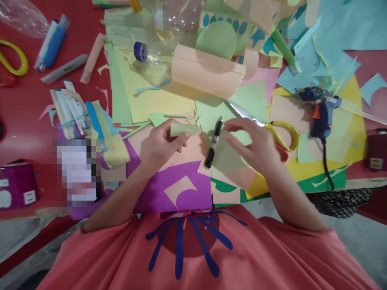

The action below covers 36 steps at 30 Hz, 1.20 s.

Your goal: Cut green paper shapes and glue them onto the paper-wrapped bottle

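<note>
Head view: pinching green paper piece (183, 129) between left hand's (161, 146) thumb and fingers, just off centre toward 11 o'clock. Holding right hand (252, 139) at 3 o'clock from it, thumb and fingers apart. Seeing pen (214, 141) at right hand's 9, scissors (273, 131) just beside at 3.

I'd call this a craft workspace; home or classroom, I can't tell. Across the smooth red tabletop (21, 121) lie layered sheets of green, yellow and purple paper (163, 104) with cut paper scraps (180, 187). A blue plastic glue gun (323, 121) sits at right, 1 pair of yellow-handled metal scissors (246, 114) right of centre, slim plastic markers (56, 45) upper left.
</note>
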{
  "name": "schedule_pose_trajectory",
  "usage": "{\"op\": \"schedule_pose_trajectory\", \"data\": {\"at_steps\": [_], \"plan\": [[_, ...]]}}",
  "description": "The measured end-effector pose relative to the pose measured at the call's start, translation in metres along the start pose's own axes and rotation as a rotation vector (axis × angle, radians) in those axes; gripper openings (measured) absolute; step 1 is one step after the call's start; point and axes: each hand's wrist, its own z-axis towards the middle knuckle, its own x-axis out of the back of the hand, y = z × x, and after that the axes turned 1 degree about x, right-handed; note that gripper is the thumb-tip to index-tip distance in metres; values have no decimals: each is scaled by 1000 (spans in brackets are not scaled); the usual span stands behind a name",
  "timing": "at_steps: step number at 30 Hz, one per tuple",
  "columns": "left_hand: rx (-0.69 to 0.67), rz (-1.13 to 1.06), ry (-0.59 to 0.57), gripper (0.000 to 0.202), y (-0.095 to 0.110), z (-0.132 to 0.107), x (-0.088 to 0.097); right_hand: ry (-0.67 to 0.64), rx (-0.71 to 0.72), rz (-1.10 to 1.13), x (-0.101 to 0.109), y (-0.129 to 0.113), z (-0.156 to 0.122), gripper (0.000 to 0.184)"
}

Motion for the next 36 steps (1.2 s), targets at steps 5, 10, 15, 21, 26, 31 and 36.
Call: {"op": "schedule_pose_trajectory", "data": {"at_steps": [5, 10, 15, 21, 26, 31, 36], "plan": [[-94, 232, -40, 27, -15, 0, 1, -112, 87, 241, -45, -6, 13, 26], [-236, 385, -37, 26, -10, 3, 9, -26, 183, 209, -50, 3, 10, 11], [-463, 574, 363, 6, -5, 19, 35, 53, 196, 20, -42, 13, 14, 22], [-325, 691, 426, 24, -20, 36, 55, 235, 158, -102, -43, 21, 15, 17], [-315, 661, 438, 19, -28, 36, 54, 242, 105, -65, -46, 24, 14, 15], [-342, 533, 418, 16, -17, 33, 52, 245, 143, -112, -43, 21, 16, 18], [-126, -175, -8, 35, -1, 21, 31, 188, 356, 106, -42, 12, 14, 14]]}}
